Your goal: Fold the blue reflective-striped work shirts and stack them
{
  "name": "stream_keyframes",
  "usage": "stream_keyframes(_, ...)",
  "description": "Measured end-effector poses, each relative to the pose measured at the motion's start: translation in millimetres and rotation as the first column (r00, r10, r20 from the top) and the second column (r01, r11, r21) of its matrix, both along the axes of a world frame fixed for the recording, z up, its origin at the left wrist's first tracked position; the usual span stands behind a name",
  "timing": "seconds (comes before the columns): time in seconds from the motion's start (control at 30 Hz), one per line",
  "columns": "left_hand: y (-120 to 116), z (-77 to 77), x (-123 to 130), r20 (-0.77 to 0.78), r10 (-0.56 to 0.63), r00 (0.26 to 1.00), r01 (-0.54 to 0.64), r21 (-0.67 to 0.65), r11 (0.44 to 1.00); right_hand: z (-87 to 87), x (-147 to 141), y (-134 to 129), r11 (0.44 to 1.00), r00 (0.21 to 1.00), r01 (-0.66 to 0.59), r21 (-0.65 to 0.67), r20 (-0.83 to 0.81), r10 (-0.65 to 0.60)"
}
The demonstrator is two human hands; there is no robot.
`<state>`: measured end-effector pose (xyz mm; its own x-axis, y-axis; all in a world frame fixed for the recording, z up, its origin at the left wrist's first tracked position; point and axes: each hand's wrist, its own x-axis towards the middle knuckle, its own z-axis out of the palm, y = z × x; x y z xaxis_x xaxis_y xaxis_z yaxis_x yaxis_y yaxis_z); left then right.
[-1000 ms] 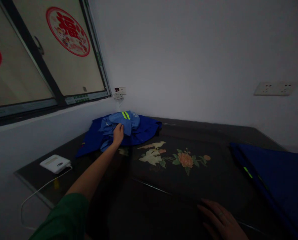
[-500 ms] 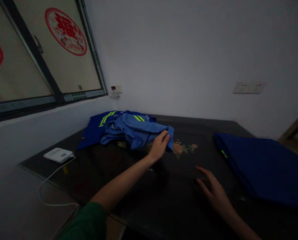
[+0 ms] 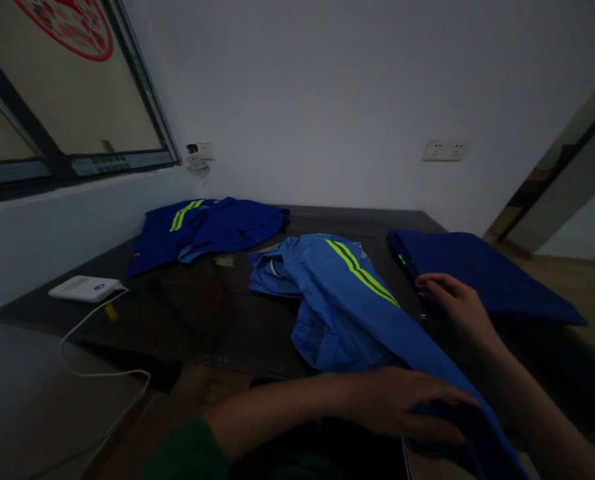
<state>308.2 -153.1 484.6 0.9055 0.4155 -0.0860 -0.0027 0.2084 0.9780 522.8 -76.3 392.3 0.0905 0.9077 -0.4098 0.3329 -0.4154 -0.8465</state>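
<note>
A light blue work shirt point(image 3: 347, 307) with yellow-green stripes stretches across the dark table toward me. Its front end hangs over the near edge, where my left hand point(image 3: 407, 407) has its fingers curled around the cloth. To the right, my right hand point(image 3: 460, 303) is by the left edge of a folded dark blue garment point(image 3: 482, 270). Its fingers are loosely bent with no cloth visible in them; whether they touch the garment I cannot tell. Another dark blue striped garment point(image 3: 227, 223) lies rumpled at the back left.
A white device point(image 3: 84, 289) with a white cable point(image 3: 102, 375) hanging off the table is at the left. The black table point(image 3: 217, 333) meets the wall behind. Wall sockets point(image 3: 444, 151) and a window point(image 3: 77, 87) are beyond.
My left hand has pulled the light blue shirt off the pile, right and toward me, spreading it out. My right hand has moved forward beside the folded garment. The view has shifted right.
</note>
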Motion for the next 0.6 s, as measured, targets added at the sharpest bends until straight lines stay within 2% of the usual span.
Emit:
stream_keyframes(0.07, 12.2, -2.1, -41.8, -0.044, 0.162, 0.986, -0.164, -0.055, 0.985, 31.4, 4.3, -8.9, 0.997, 0.995, -0.080, 0.009, 0.068, 0.079)
stream_keyframes(0.1, 21.9, -8.0, -67.8, -0.106, 0.292, 0.950, -0.297, -0.033, 0.954, 46.8, 3.4, -15.3, 0.992, 0.987, -0.129, 0.006, 0.097, 0.127)
stream_keyframes(0.13, 33.0, -17.0, -95.5, -0.185, 0.429, 0.884, -0.430, 0.038, 0.902, 60.6, -0.2, -23.0, 0.982, 0.976, -0.186, -0.001, 0.115, 0.185)
stream_keyframes(0.2, 56.6, -42.4, -151.4, -0.332, 0.676, 0.658, -0.602, 0.307, 0.737, 80.5, -15.7, -41.8, 0.938, 0.933, -0.347, -0.007, 0.101, 0.346)
stream_keyframes(0.23, 67.4, -57.1, -177.1, -0.368, 0.775, 0.513, -0.619, 0.467, 0.631, 85.5, -27.2, -52.1, 0.899, 0.896, -0.439, 0.003, 0.082, 0.437)
stream_keyframes(0.27, 76.5, -71.9, -199.7, -0.391, 0.820, 0.418, -0.568, 0.592, 0.572, 87.1, -40.6, -62.3, 0.852, 0.850, -0.524, 0.017, 0.073, 0.521)
stream_keyframes(0.33, 88.7, -98.9, -233.4, -0.457, 0.790, 0.408, -0.384, 0.699, 0.603, 81.2, -69.3, -80.4, 0.756, 0.753, -0.654, 0.030, 0.113, 0.648)
stream_keyframes(0.4, 93.7, -118.7, -251.0, -0.557, 0.715, 0.423, -0.235, 0.695, 0.680, 67.3, -94.5, -92.7, 0.679, 0.658, -0.733, -0.035, 0.214, 0.722)
stream_keyframes(0.47, 95.6, -129.6, -256.7, -0.629, 0.673, 0.390, -0.184, 0.663, 0.726, 51.2, -109.8, -97.6, 0.642, 0.580, -0.756, -0.130, 0.320, 0.749)
stream_keyframes(0.53, 98.5, -131.4, -257.3, -0.653, 0.673, 0.348, -0.198, 0.650, 0.734, 37.7, -112.6, -95.4, 0.661, 0.566, -0.729, -0.178, 0.386, 0.729)
stream_keyframes(0.6, 104.6, -124.6, -258.3, -0.650, 0.682, 0.334, -0.221, 0.650, 0.727, 30.7, -104.6, -87.6, 0.730, 0.650, -0.669, -0.142, 0.364, 0.667)
